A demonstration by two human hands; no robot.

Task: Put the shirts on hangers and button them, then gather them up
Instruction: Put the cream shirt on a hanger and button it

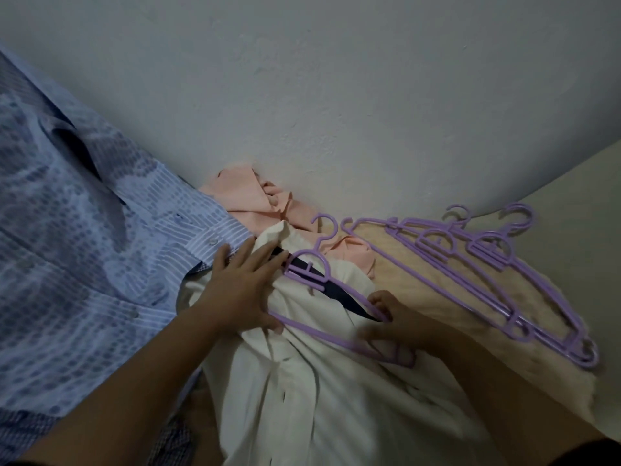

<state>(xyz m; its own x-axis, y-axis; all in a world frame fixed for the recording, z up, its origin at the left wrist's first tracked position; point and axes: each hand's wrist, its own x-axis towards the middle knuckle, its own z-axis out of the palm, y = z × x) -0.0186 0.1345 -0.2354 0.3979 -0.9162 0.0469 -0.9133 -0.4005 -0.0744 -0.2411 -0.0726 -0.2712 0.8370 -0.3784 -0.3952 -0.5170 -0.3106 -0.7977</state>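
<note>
A cream-white cotton button-up shirt (302, 381) lies crumpled in the centre foreground on a beige, textured bed cover (420, 297), its dark navy inner collar band showing near the top. A lilac plastic clothes hanger (316, 274) lies on top of the shirt, its hook pointing toward the wall. The left hand (242, 294) lies flat on the shirt's collar area with fingers spread and straight, the thumb touching the hanger's lower bar. The right hand (393, 317) curls its fingers around the hanger's right arm and grips it. Just behind the shirt, a crumpled pale pink shirt (255, 200) sits against the white plaster wall (336, 95). To the left, a light blue patterned shirt (84, 247) with a striped button placket lies spread out. To the right, a stack of spare lilac plastic hangers (487, 274) lies on the cover.
</note>
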